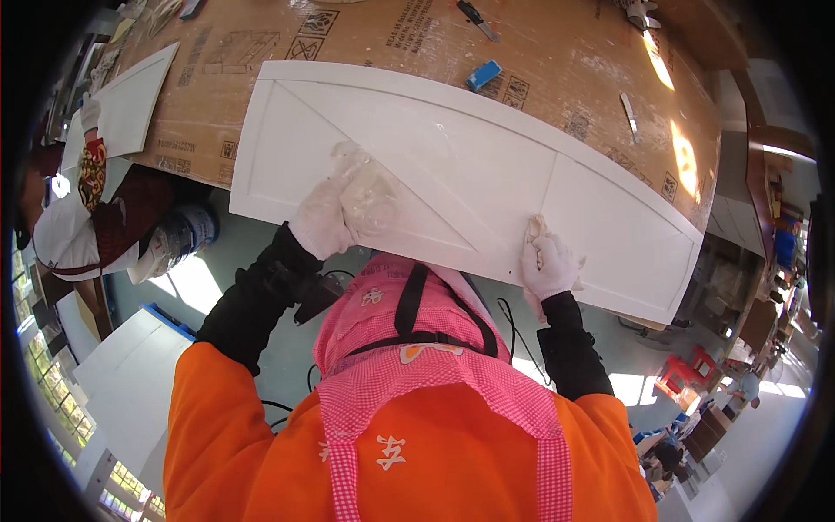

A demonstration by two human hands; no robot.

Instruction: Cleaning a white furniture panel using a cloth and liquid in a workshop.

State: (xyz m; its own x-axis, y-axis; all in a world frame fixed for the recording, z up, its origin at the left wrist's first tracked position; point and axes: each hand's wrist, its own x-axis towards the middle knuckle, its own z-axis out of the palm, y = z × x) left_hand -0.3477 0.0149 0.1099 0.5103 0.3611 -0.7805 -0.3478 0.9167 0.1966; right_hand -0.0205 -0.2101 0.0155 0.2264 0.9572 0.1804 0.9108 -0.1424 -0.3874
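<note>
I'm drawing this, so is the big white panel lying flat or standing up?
The white panel lies flat: its broad face is turned up, with the cardboard-covered table showing beyond its far edge.

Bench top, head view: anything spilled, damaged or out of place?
Nothing plainly damaged. The cardboard cover has pale specks, possibly residue, and a black-handled tool lies loose on it beyond the white panel. No obvious marks on the panel; fine scratches couldn't be told.
</note>
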